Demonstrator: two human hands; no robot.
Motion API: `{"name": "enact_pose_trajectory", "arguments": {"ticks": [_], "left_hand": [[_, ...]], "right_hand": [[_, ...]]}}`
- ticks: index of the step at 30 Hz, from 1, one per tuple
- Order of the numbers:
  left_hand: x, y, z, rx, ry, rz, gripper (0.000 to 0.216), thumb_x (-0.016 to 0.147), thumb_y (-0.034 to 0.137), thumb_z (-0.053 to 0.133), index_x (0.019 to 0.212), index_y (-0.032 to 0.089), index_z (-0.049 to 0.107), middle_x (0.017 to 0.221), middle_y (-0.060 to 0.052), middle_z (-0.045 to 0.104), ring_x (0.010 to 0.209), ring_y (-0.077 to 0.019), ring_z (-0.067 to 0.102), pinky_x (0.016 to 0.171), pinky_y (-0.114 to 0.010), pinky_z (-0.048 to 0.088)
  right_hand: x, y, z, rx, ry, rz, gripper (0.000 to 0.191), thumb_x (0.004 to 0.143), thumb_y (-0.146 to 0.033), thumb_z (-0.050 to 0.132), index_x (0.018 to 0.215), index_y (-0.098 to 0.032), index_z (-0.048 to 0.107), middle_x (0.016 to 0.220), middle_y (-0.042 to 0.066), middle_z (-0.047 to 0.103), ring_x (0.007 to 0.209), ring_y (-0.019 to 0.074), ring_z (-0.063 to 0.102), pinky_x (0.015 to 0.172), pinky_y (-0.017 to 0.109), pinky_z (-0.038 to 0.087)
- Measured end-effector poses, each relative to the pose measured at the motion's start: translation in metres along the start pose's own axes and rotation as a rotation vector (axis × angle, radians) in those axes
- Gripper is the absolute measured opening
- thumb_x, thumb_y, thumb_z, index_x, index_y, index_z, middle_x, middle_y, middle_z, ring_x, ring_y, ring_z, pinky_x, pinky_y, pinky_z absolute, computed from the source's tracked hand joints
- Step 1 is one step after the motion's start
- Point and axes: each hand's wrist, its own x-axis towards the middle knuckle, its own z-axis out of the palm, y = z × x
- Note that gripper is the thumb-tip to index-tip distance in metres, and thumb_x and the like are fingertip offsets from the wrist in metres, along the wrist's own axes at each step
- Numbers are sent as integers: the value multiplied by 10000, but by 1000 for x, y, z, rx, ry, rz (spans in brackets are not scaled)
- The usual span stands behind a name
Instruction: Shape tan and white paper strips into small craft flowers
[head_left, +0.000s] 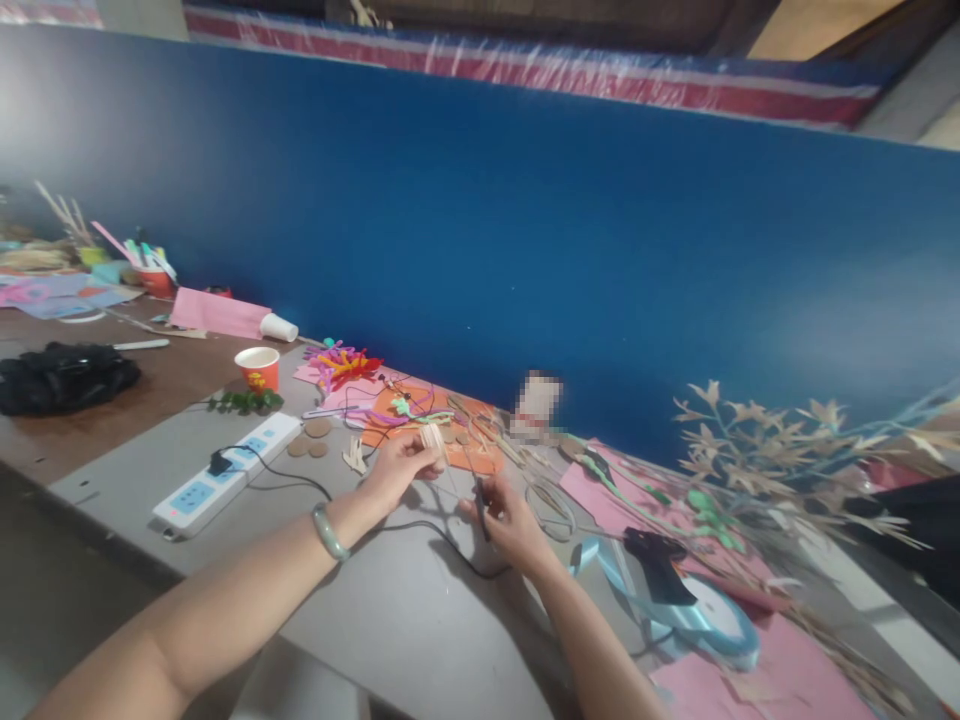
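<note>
My left hand (409,462), with a green bangle (330,533) on its wrist, pinches a small bundle of short pale sticks (433,438) above the grey tabletop. To its right, my right hand (511,520) is closed around dark-handled scissors (481,508), whose thin blades point up and away, partly blurred. The scissors and the sticks are apart. A few similar pale pieces (355,455) lie left of my left hand, near three round wooden discs (319,428). Behind both hands is an orange sheet (484,460) with cords and strips on it.
At left are a white power strip (225,478) with a black cable and a paper cup (258,370). A black glue gun (660,562), a blue ribbon roll (724,620) and dried stems (750,440) lie right. A blue panel (480,250) stands behind the table.
</note>
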Motion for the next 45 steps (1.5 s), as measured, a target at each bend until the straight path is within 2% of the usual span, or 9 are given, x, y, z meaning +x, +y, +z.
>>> {"name": "enact_pose_trajectory", "arguments": {"ticks": [3,8,16,30,39,45], "left_hand": [[5,2,-3,-48,33,17,242,669,323,729,767,128,623,684,-27,655,630,-118,618,640,-238,525],[5,-1,-1,-86,15,-9,233,647,294,736,754,140,599,707,-26,668,628,-116,623,628,-236,527],[-2,2,4,-53,-13,-58,188,623,247,720,714,140,594,689,-27,661,609,-122,625,612,-240,523],[-3,1,4,-22,-46,-60,152,636,234,701,713,128,624,661,-37,647,608,-123,618,604,-233,521],[-1,-1,2,-17,-65,-76,174,652,248,717,720,123,619,667,-43,649,612,-125,629,606,-231,528],[0,-4,-1,-26,-58,-89,202,659,265,732,747,118,624,694,-58,667,611,-125,632,609,-239,537]], "right_hand": [[-4,-5,0,-149,-49,1,366,661,-493,675,650,-206,448,581,-43,479,540,115,406,520,249,328],[-7,-6,4,-208,-86,12,367,661,-489,676,649,-211,436,570,-48,470,542,117,396,506,243,299],[-4,-1,4,-34,-141,46,374,654,-501,674,643,-199,455,558,-50,449,543,110,398,495,228,299],[-3,4,6,55,-154,81,370,635,-495,702,603,-197,486,490,-42,493,484,110,436,448,221,293],[-3,2,6,74,-191,119,391,658,-507,682,601,-201,446,467,-53,485,453,95,407,438,217,267],[-1,9,7,204,-217,127,424,643,-513,702,583,-203,419,427,-63,477,412,79,370,423,210,253]]}}
